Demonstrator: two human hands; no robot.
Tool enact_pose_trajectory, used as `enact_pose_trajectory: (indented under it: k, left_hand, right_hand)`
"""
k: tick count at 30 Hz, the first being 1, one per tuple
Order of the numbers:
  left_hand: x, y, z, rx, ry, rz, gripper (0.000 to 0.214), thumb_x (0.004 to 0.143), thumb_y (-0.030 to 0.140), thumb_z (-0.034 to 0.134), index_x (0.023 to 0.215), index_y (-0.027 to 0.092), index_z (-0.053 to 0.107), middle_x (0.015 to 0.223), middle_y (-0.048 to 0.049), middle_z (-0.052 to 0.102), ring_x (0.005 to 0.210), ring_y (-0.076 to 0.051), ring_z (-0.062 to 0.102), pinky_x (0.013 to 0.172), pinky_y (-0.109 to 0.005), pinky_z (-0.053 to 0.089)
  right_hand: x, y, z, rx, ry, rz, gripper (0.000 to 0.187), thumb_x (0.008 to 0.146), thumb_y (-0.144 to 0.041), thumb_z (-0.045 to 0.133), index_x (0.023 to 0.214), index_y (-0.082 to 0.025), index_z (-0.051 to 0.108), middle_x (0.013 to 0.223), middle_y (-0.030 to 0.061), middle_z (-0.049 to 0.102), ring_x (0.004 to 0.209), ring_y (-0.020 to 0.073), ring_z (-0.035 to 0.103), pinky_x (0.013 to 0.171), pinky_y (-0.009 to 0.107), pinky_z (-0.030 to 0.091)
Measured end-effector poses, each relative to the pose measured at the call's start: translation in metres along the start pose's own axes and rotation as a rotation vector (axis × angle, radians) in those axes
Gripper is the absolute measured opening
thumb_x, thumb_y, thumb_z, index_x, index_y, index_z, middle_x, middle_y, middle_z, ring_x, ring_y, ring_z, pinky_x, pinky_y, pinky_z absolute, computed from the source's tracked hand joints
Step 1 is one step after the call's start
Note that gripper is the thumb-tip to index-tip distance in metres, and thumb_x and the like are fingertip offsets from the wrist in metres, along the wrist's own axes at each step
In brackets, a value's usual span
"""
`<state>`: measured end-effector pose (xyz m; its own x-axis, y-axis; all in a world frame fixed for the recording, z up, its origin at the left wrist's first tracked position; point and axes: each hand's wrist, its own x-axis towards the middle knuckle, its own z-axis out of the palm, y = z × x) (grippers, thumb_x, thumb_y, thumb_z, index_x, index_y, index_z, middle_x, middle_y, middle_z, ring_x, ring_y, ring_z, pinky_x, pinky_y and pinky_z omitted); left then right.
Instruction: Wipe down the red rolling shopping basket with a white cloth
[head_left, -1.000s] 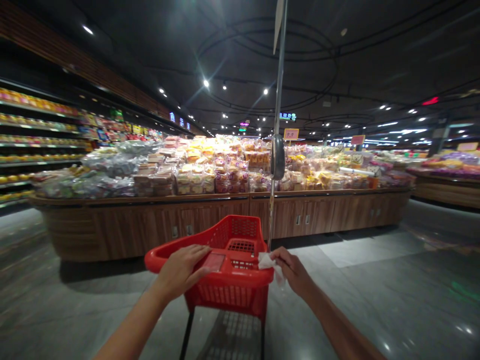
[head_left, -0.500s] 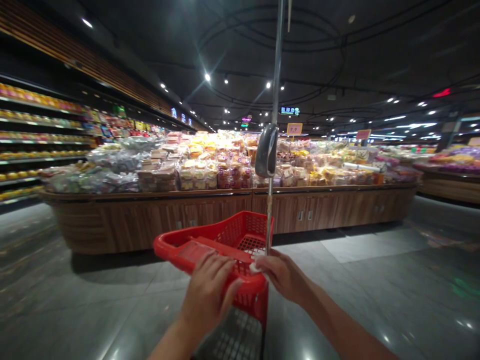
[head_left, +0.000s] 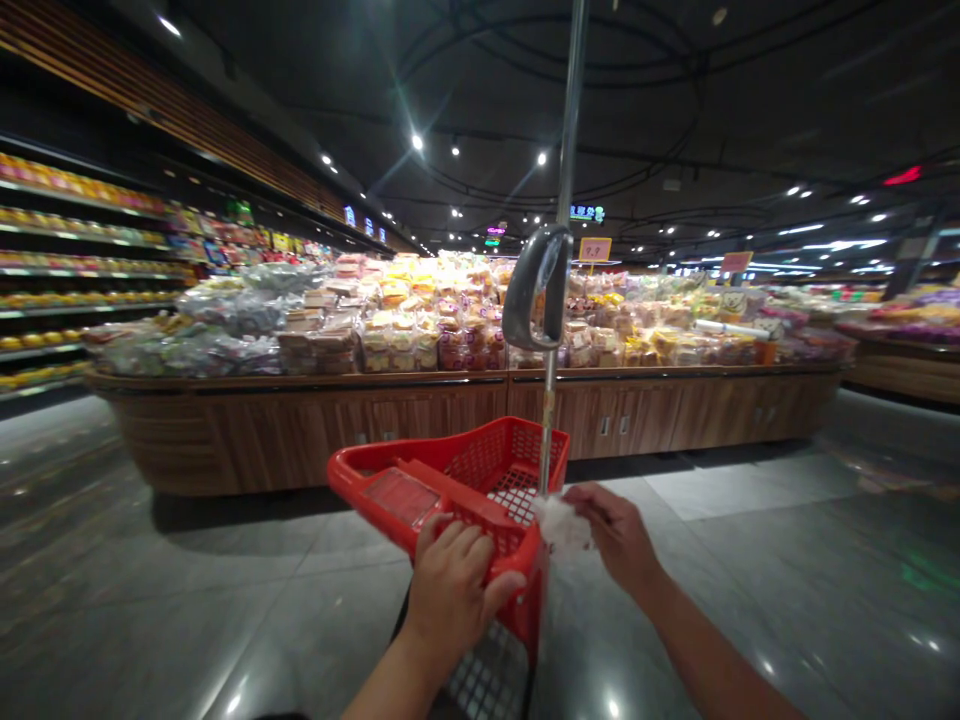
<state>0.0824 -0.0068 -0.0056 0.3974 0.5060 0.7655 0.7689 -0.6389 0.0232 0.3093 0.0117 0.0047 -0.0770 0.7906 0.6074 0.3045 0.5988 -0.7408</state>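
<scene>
My left hand (head_left: 452,590) grips the near rim of a red plastic shopping cart (head_left: 450,455), fingers curled over the edge and thumb along the right. In my right hand (head_left: 619,535), pinched between thumb and fingers, is a crumpled white tissue (head_left: 562,522). It touches or nearly touches the lower part of a shiny metal pole (head_left: 570,130) at the cart's right side. Higher on the pole sits a grey loop-shaped handle (head_left: 521,290). The visible part of the cart's upper basket shows only its grid floor.
Ahead stands a long wooden display counter (head_left: 420,410) heaped with bagged foods (head_left: 397,310). Shelves of jars (head_left: 82,265) line the left side. Another display counter (head_left: 900,365) is at the far right. Grey tiled floor (head_left: 285,610) surrounds the cart.
My right hand has moved right and away from the pole, and more of the white tissue shows. The cart and my left hand appear shifted slightly right in view.
</scene>
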Motion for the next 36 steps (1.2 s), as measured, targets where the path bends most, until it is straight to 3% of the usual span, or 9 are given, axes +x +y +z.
enact_pose_trajectory:
  k: [2,4,8,11,15,18,24,30,36]
  left_hand:
    - [0.0,-0.004,0.001,-0.006,0.012,0.015,0.046,0.086,0.057,0.032,0.062,0.021,0.05,0.064,-0.0009,0.057,0.065,-0.016,0.05,0.083,-0.039,0.033]
    - [0.001,-0.009,0.003,-0.021,0.013,0.024,0.049,0.085,0.059,0.03,0.062,0.021,0.05,0.063,-0.0009,0.056,0.066,-0.017,0.051,0.084,-0.039,0.033]
    - [0.004,-0.02,0.005,-0.037,-0.007,0.007,0.046,0.082,0.061,0.037,0.064,0.021,0.051,0.065,-0.0014,0.058,0.069,-0.018,0.052,0.086,-0.039,0.033]
    - [0.006,-0.029,0.005,-0.045,-0.022,-0.008,0.042,0.08,0.058,0.044,0.066,0.02,0.054,0.067,-0.0014,0.059,0.071,-0.018,0.052,0.085,-0.039,0.033]
    - [0.007,-0.044,0.006,-0.077,-0.053,-0.003,0.037,0.083,0.05,0.043,0.067,0.02,0.056,0.068,-0.0015,0.059,0.072,-0.017,0.052,0.085,-0.038,0.033]
    - [0.008,-0.051,0.006,-0.102,-0.064,0.003,0.034,0.083,0.047,0.043,0.067,0.02,0.056,0.067,-0.0014,0.058,0.073,-0.017,0.051,0.085,-0.038,0.034]
    - [0.01,-0.055,0.005,-0.151,-0.066,0.001,0.03,0.082,0.041,0.043,0.066,0.02,0.056,0.068,-0.0009,0.057,0.075,-0.017,0.052,0.088,-0.037,0.034]
    - [0.013,-0.066,0.005,-0.182,-0.074,0.013,0.029,0.083,0.038,0.04,0.068,0.02,0.056,0.073,-0.0018,0.058,0.078,-0.016,0.052,0.09,-0.037,0.036]
    - [0.023,-0.051,-0.004,-0.096,-0.139,-0.018,0.027,0.086,0.027,0.038,0.071,0.02,0.059,0.08,-0.0025,0.064,0.085,-0.017,0.054,0.092,-0.038,0.036]
  right_hand:
    - [0.011,0.013,-0.012,0.074,0.254,0.119,0.026,0.086,-0.038,0.044,0.092,-0.019,0.06,0.071,0.0023,0.061,0.053,0.0131,0.051,0.048,0.023,0.042]
    - [0.024,0.022,-0.015,0.068,0.241,0.125,0.024,0.082,-0.038,0.049,0.092,-0.019,0.061,0.078,0.0028,0.062,0.064,0.015,0.055,0.057,0.025,0.046]
    - [0.04,0.028,0.013,0.147,-0.299,0.1,0.02,0.081,-0.029,0.049,0.088,-0.019,0.064,0.086,0.0022,0.065,0.081,0.0175,0.059,0.075,0.03,0.047]
    - [0.042,0.035,0.033,0.147,-0.484,0.076,0.023,0.084,-0.021,0.042,0.092,-0.019,0.064,0.088,0.0029,0.066,0.082,0.017,0.059,0.077,0.03,0.046]
    - [0.037,0.054,0.03,-0.215,-0.362,-0.129,0.025,0.081,-0.01,0.043,0.087,-0.019,0.066,0.083,0.0038,0.061,0.082,0.0169,0.053,0.077,0.03,0.043]
    - [0.026,0.061,0.029,-0.381,-0.191,-0.133,0.022,0.081,-0.011,0.047,0.086,-0.02,0.067,0.078,0.0036,0.056,0.078,0.017,0.05,0.074,0.03,0.042]
    - [-0.004,0.047,0.062,-0.207,0.053,-0.081,0.028,0.091,-0.019,0.039,0.107,-0.023,0.061,0.099,0.0059,0.059,0.097,0.0188,0.052,0.087,0.032,0.041]
    - [-0.029,0.069,0.058,-0.206,0.327,-0.029,0.024,0.09,-0.019,0.042,0.102,-0.02,0.063,0.098,0.0072,0.062,0.093,0.0196,0.057,0.084,0.034,0.046]
    - [-0.049,0.047,0.098,-0.229,0.221,-0.39,0.032,0.086,-0.009,0.049,0.11,-0.024,0.06,0.119,0.006,0.058,0.113,0.0201,0.051,0.095,0.036,0.045]
